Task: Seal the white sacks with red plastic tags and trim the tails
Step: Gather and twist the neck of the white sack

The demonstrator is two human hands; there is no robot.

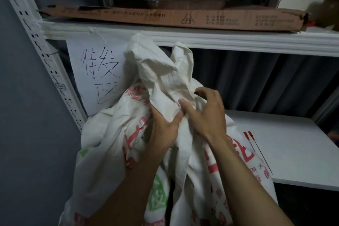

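Sack crinkled matt woven cloth; box rough cardboard; tags plastic.

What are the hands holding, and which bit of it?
The white sack, by its gathered top. The left hand grips the bunched cloth, and the right hand curls its fingers round it just beside.

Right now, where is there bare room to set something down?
The lower shelf is bare right of the red tags, out to its right edge. Its left end is crowded: the white sack, left hand and right hand gathering its neck. A cardboard box lies along the upper shelf.
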